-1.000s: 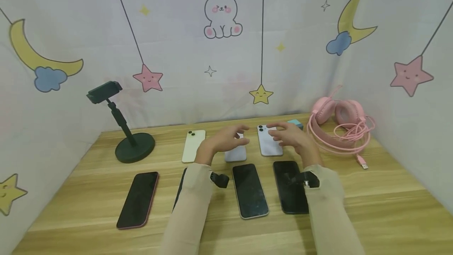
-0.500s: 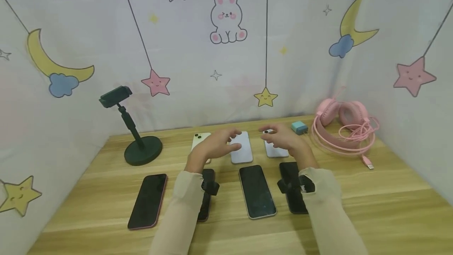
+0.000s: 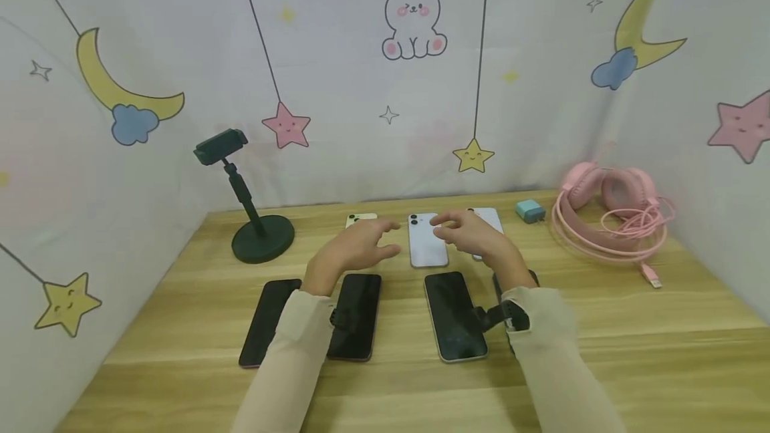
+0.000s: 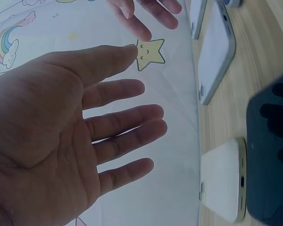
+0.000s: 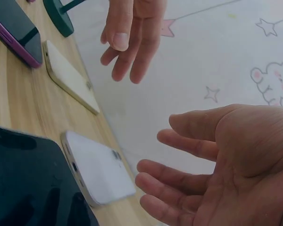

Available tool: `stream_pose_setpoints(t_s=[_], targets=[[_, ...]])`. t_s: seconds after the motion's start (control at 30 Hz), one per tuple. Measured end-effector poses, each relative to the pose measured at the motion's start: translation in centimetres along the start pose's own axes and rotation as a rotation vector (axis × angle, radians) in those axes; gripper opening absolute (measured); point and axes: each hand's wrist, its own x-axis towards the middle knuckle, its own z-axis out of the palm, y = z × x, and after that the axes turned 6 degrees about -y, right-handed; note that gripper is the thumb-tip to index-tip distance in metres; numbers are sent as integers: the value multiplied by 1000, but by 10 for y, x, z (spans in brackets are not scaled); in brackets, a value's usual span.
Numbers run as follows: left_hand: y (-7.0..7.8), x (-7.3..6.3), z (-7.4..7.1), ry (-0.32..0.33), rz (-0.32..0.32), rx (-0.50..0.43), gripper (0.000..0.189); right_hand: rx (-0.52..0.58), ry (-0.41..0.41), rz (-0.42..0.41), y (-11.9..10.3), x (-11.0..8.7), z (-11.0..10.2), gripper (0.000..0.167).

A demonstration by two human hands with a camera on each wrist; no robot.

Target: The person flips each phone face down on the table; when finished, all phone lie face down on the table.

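Note:
My left hand (image 3: 355,246) hovers palm inward with straight, spread fingers, hiding most of a pale yellow phone (image 3: 362,217) in the head view. Facing it, my right hand (image 3: 475,236) is raised too, its fingers loosely bent around nothing. Between the hands a white phone (image 3: 428,249) lies with its camera side up. Another white phone (image 3: 488,217) is partly behind the right hand. Nearer me lie several phones with dark screens up, among them one black-screened phone (image 3: 454,319) in the middle and another dark phone (image 3: 361,326) by my left sleeve.
A dark green phone stand (image 3: 262,239) is at the back left. A blue plug adapter (image 3: 530,211) and pink headphones (image 3: 613,206) with a coiled cable occupy the back right. A printed curtain (image 3: 337,172) rises behind the wooden table (image 3: 631,353).
The head view has shifted, so the table appears further right. Relative to the phones, both hands have moved left, the left one from the middle white phone to the yellow one. No phone has visibly moved.

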Motion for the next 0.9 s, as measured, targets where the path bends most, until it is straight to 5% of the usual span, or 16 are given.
stream_pose_setpoints(t_s=[0.23, 0.63, 0.9], targets=[[-15, -23, -2, -30, -39, 62, 51, -28, -23, 14, -13, 11, 28, 40], [-39, -61, -14, -40, -94, 130, 49, -28, -83, -85, -33, 23, 64, 37], [-53, -87, -19, -60, -212, 156, 48, 16, -132, -72, -47, 32, 92, 36]])
